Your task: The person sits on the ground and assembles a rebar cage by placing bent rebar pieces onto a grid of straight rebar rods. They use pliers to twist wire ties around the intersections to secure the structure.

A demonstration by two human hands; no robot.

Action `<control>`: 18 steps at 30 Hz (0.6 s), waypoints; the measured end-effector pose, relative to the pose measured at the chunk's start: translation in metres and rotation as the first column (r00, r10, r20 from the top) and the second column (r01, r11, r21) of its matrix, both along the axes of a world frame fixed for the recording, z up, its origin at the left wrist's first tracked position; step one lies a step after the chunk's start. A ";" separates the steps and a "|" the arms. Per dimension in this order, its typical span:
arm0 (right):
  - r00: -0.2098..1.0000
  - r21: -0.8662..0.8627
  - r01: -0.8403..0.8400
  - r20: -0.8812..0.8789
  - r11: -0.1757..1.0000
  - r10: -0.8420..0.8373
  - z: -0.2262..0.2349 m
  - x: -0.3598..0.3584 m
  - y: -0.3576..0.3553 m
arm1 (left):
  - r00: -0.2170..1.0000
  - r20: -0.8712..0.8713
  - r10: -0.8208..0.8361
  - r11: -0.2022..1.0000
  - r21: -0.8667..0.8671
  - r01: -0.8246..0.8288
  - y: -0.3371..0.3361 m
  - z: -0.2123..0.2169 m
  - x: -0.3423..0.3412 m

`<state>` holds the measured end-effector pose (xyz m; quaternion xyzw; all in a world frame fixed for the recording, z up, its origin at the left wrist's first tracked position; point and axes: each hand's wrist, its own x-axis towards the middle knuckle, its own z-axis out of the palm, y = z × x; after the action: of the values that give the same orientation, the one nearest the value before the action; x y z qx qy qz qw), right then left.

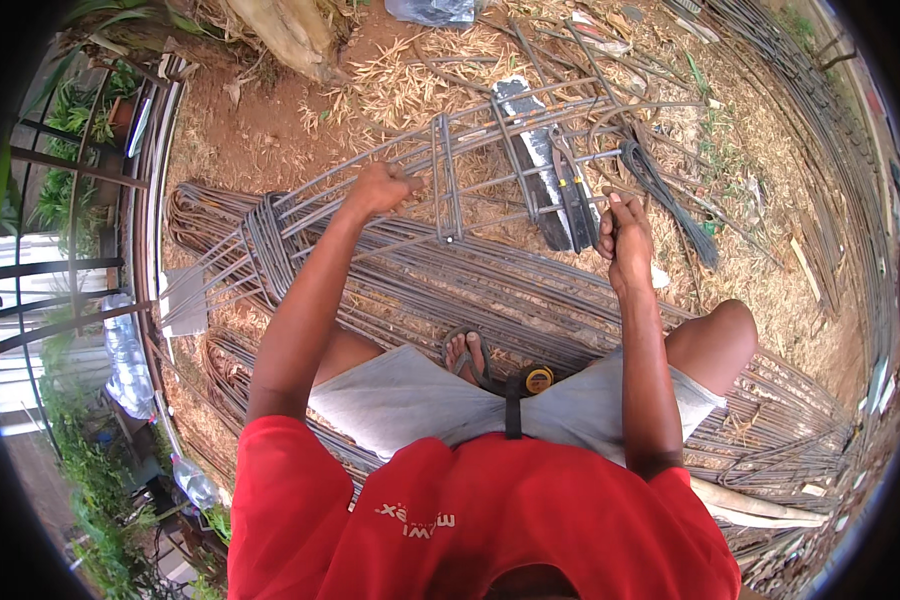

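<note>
A long cage of steel rods and rectangular stirrups (448,180) lies across the ground ahead of me, on top of other rods. My left hand (382,190) is closed over one of its rods, left of a standing stirrup. At the cage's right end my right hand (626,238) is curled closed beside a rod tip; what its fingers hold is hidden. Pincers (567,172) with yellow marks rest on a dark, white-smeared block (527,110) under the rods. Beside my right hand lies a bundle of tie wire (667,200). Several stirrups (266,245) are bunched around the cage's left end.
Long bent rebar (430,285) is stacked under the cage and around my sandalled foot (465,355). A yellow tape measure (539,380) sits at my waist. More rods (800,110) curve along the right. A metal railing (60,265) and plants border the left; a trunk (285,35) stands ahead.
</note>
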<state>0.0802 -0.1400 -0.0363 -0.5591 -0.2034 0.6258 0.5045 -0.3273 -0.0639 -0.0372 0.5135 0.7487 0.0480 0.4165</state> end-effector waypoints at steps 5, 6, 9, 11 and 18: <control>0.999 0.018 0.020 -0.037 1.000 -0.020 0.004 0.004 -0.002 | 0.976 -0.189 -0.109 0.988 0.084 0.127 -0.008 -0.022 0.050; 0.999 0.021 -0.002 -0.042 1.000 0.003 0.004 0.005 -0.003 | 0.984 -0.160 -0.075 0.994 0.071 0.087 -0.011 -0.025 0.044; 0.998 0.016 -0.027 -0.048 1.000 0.028 0.000 0.007 -0.006 | 0.991 -0.120 0.061 0.988 0.150 -0.043 -0.021 -0.035 0.011; 0.998 0.014 -0.019 -0.053 1.000 0.019 -0.002 0.011 -0.007 | 0.969 0.085 0.234 0.959 0.143 -0.244 -0.027 -0.038 -0.023; 0.998 0.001 -0.038 -0.052 0.999 0.038 -0.002 0.011 -0.011 | 0.951 -0.191 0.242 0.970 0.081 -0.231 -0.057 -0.021 -0.117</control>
<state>0.0916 -0.1512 -0.0381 -0.5386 -0.2010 0.6495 0.4976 -0.4440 -0.1211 -0.0583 0.4342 0.8410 0.0676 0.3157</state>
